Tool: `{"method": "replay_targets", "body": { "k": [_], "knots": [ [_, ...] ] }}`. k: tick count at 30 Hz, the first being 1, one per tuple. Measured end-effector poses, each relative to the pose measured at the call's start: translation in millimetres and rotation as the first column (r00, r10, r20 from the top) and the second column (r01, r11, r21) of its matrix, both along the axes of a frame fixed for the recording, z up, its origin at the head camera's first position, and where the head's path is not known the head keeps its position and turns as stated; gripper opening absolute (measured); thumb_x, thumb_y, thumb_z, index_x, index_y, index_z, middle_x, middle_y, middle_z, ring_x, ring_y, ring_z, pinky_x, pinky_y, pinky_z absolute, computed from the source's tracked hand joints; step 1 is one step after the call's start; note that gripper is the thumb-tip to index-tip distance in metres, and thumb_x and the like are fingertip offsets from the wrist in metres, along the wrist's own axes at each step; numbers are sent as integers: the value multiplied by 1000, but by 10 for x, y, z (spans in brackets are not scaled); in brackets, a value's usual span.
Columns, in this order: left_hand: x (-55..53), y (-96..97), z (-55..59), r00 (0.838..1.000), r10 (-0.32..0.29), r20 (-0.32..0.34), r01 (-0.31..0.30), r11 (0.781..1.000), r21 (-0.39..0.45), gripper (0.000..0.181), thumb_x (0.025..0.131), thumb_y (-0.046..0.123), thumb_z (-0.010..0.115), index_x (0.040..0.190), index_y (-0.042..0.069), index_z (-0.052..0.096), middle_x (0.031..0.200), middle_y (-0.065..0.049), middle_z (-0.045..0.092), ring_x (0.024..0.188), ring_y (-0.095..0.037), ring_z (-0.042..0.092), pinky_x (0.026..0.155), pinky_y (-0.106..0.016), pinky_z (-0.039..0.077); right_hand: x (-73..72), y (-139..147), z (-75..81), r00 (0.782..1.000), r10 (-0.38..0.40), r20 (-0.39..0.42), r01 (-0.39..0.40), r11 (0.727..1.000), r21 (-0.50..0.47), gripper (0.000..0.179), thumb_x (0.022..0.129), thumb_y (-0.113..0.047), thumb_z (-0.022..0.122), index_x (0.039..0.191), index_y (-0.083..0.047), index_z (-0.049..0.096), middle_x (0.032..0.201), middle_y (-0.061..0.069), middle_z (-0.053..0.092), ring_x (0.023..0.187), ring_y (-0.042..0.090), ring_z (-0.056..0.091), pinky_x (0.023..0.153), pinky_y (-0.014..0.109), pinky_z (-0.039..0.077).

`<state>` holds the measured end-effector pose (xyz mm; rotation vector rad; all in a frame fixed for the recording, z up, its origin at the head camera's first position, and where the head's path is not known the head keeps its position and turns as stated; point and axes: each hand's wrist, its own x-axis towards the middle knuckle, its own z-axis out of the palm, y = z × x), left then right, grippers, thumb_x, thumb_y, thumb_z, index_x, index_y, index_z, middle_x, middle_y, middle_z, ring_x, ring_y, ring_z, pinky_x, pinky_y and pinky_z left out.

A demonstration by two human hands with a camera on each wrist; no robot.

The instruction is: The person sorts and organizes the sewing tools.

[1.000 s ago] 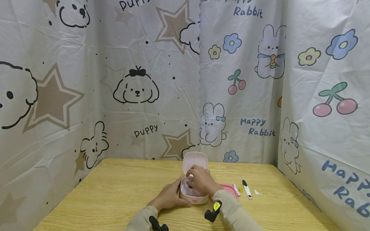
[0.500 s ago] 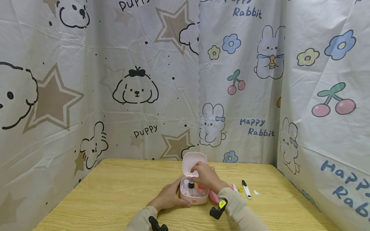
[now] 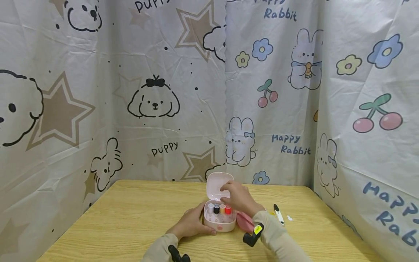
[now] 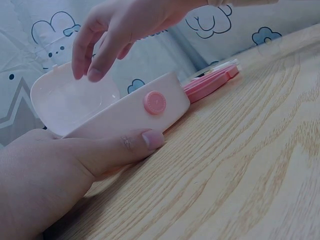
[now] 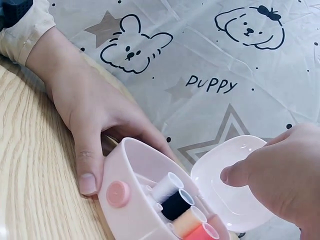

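Note:
A pale pink sewing box (image 3: pixel 225 228) stands on the table with its lid (image 3: pixel 214 185) raised at the back. Thread spools sit upright in a row inside: white (image 5: pixel 167 186), black (image 5: pixel 178 204), peach (image 5: pixel 189 221) and red (image 5: pixel 203 233). My left hand (image 3: pixel 191 222) grips the box's left side, thumb along the front wall near the round pink button (image 5: pixel 118 194) and fingers round the far side. Above the box's right part, in front of the lid, my right hand (image 3: pixel 240 201) hovers with loosely bent fingers and nothing between them.
Right of the box lies a pink tray-like piece (image 3: pixel 244 222), partly under my right forearm. Beyond it are a slim white tool with a black end (image 3: pixel 279 214) and a small white piece (image 3: pixel 290 218). A printed curtain (image 3: pixel 183 109) encloses the table's back and sides.
My right hand has come up out of the box and moved right, uncovering the row of spools. My left hand keeps its hold on the box.

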<state>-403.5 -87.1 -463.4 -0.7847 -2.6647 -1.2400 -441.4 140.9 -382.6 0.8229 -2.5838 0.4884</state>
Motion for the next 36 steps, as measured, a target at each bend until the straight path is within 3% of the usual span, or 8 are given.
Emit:
{"method": "replay_targets", "body": {
  "k": [8, 19, 36],
  "knots": [
    [-46, 8, -22, 1000, -23, -17, 23, 1000, 19, 114, 70, 52, 94, 160, 13, 36, 150, -4, 54, 136, -30, 50, 113, -60, 35, 1, 111, 36, 1000, 15, -8, -16, 999, -52, 27, 86, -17, 85, 109, -7, 75, 113, 9, 68, 106, 32, 64, 91, 53, 53],
    [-37, 5, -14, 1000, -8, -11, 8, 1000, 17, 115, 71, 50, 95, 161, 13, 34, 153, -7, 51, 138, -33, 47, 113, -62, 34, 26, 265, 26, 997, -51, 66, 56, 995, -81, 27, 87, -19, 85, 111, -10, 75, 124, 10, 67, 115, 33, 62, 97, 54, 52],
    [-64, 3, -45, 1000, -1, -18, 1, 1000, 20, 116, 68, 54, 95, 161, 16, 37, 152, -2, 53, 137, -28, 48, 114, -58, 33, 53, 546, -43, 991, -111, 79, 118, 989, -88, 29, 87, -19, 86, 112, -10, 75, 114, 8, 67, 107, 30, 64, 92, 50, 54]
  ]
}}
